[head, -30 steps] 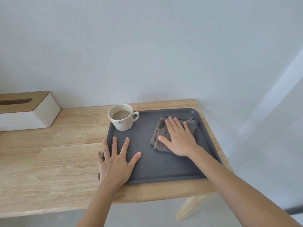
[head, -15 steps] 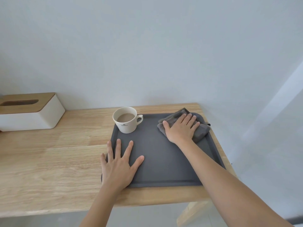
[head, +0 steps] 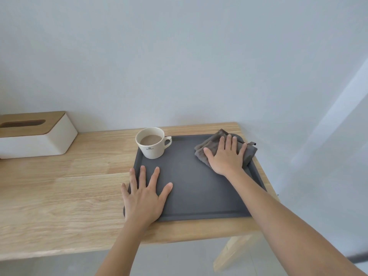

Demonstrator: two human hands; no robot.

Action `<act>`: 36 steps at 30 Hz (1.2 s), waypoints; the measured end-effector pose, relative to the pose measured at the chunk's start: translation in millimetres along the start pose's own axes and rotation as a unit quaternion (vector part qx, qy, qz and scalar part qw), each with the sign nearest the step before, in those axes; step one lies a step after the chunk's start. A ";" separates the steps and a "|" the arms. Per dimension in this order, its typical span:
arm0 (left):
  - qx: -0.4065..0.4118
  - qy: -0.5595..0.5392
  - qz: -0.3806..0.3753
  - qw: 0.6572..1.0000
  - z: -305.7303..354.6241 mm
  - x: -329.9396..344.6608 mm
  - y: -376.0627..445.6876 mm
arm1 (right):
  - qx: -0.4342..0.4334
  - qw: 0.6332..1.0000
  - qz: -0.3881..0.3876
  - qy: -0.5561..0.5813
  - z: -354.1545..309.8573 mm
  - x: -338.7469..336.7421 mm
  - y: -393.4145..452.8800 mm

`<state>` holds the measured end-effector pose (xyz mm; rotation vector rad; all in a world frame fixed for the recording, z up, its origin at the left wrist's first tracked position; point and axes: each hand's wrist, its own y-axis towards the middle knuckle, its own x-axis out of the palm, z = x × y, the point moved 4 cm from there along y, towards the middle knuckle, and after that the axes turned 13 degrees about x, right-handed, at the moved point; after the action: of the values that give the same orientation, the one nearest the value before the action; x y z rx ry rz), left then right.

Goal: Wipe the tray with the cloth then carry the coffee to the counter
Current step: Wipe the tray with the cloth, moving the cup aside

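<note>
Right hand [head: 226, 156]: flat, palm down, fingers [head: 229, 141] spread and extended, pressing on the cloth; nothing gripped.
Cloth [head: 209, 146]: grey, crumpled, under the right palm at the tray's far right corner; folds poking out past the thumb side and past the little finger, one edge lying over the tray rim there.
Left hand [head: 144, 198]: flat, palm down, fingers spread wide, resting on the tray's near left corner; little finger just off the rim on the table, thumb pointing toward the tray's middle; nothing gripped.
Tray [head: 199, 196]: dark grey, rectangular, flat on the table under both hands.
Coffee cup [head: 152, 143]: white, upright, filled with milky coffee, at the tray's far left corner, just beyond the left fingertips, well apart from the right thumb; handle turned toward the cloth.
Table [head: 59, 186]: light wood, against a pale wall.
Tissue box [head: 33, 134]: white with wooden lid, far to the left of the left hand.
</note>
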<state>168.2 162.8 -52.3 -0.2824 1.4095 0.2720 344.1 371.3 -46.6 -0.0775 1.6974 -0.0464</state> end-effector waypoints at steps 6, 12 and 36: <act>-0.003 0.002 0.010 1.000 0.0 0.7 0.9 | -0.206 0.977 -0.048 0.005 12.0 3.5 -85.4; 0.001 0.003 0.016 1.000 -2.1 3.2 2.1 | -0.145 0.989 -0.037 -0.002 45.0 -2.1 -69.7; 0.002 0.017 0.003 1.000 -3.1 3.8 2.2 | 0.076 0.996 -0.009 -0.049 10.0 -10.7 8.8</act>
<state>165.1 163.8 -56.5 -0.2808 1.4449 0.2709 355.1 381.0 -38.0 0.0190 1.5903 -0.1829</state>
